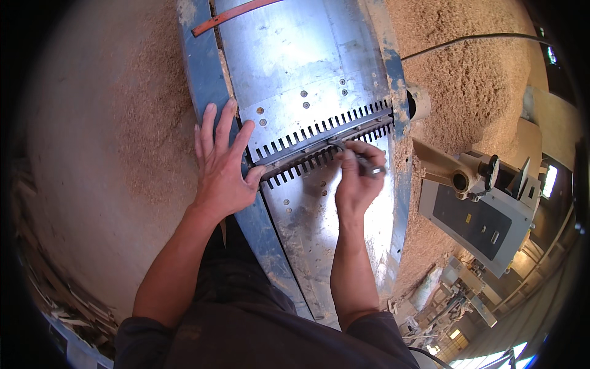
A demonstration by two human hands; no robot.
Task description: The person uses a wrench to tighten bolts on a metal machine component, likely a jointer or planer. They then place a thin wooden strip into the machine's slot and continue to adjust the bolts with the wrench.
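At the near edge, a dark shirt [246, 332] is seen, with both bare forearms reaching from it over a machine; beyond it, a near metal plate [307, 230] is framed on both sides by a blue frame [203, 74]. Over this plate, on the right, a dark metal tool [373, 171] is grasped by the bent fingers of the right hand [357, 187]; its far end is set at a slot across the machine, but whether a fastener is engaged there cannot be told. On the left, the left hand [225, 166] is laid at the frame beside the slot's left end, its fingers released and spread, nothing being grasped; its thumb is pointed toward the slot. A long metal bar [322, 138] is held in the slot, between two comb-like edges; farther away, a far metal plate [289, 58] is dotted with screws and crossed at its far left by an orange-red strip [236, 16]. To the right, a grey machine box [470, 218] is seen; farther right, wood shavings [455, 92] are heaped, crossed by a black cable [473, 37].
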